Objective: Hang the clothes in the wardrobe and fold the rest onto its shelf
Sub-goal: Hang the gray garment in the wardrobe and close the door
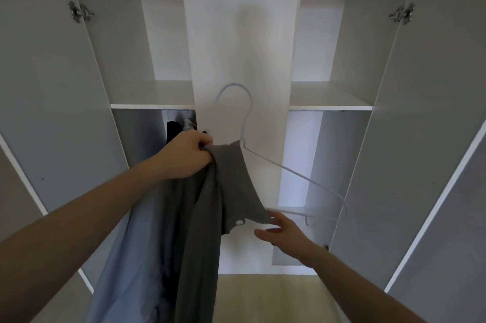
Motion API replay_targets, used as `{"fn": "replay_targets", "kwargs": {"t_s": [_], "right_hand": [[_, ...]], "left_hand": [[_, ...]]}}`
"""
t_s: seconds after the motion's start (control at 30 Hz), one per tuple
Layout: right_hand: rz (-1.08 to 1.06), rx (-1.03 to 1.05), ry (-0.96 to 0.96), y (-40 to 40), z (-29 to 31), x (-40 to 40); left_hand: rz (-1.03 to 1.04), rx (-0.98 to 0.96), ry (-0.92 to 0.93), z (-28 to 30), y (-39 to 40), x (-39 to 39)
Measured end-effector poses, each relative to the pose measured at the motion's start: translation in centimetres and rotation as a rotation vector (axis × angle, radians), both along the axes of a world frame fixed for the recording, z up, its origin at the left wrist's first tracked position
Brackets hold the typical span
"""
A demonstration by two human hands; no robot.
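L hand (188, 155): fingers curled tight on bunched collar of grey shirt (200, 230), held up in front of wardrobe (242, 33).
Shirt: partly on white wire hanger (273, 164), rest hangs down.
R hand (282, 230): fingers spread, loose, holding nothing, just under shirt edge + hanger's lower bar.
Wardrobe: doors open; dark clothes (173, 131) hang in L section.

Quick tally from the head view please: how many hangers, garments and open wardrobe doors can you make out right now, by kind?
Hangers: 1, the white wire hanger.
Garments in the hands: 2, a grey garment partly on the hanger and a light blue garment below the left hand.
Garments already hung: at least 1, dark clothing, mostly hidden.
Open doors: 2, left door, right door.
Total: 6.
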State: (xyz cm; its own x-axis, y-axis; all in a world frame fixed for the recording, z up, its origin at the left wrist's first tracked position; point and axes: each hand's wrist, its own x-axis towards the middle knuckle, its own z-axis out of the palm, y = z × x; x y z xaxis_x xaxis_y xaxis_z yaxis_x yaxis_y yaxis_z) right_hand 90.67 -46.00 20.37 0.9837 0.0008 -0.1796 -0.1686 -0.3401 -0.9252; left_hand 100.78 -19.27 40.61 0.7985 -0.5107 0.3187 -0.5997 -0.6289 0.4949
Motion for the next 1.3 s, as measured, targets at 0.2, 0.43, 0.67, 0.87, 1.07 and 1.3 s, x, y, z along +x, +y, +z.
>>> {"fn": "replay_targets", "kwargs": {"t_s": [0.2, 0.43, 0.67, 0.87, 1.07, 1.3], "right_hand": [[0.074, -0.042, -0.050, 5.4, -0.5, 1.4], [0.216, -0.148, -0.033, 10.1, -1.4, 2.6], [0.139, -0.083, -0.238, 7.9, 0.6, 2.1], [0.142, -0.305, -0.368, 7.4, 1.7, 1.5], [-0.139, -0.072, -0.342, -0.7, 7.2, 1.8], [-0.111, -0.208, -0.399, -7.0, 16.9, 1.5]], "left_hand": [[-0.257, -0.008, 0.124, 5.1, 0.9, -1.2], [-0.211, -0.021, 0.149, 7.3, 3.2, -1.6], [-0.170, -0.021, 0.177, 6.0, 5.1, -1.4], [-0.229, 0.008, 0.174, 6.2, 3.9, -1.1], [-0.169, 0.266, 0.070, 4.1, 5.9, -0.4], [0.070, 0.446, -0.082, 0.6, 5.6, 1.2]]}}
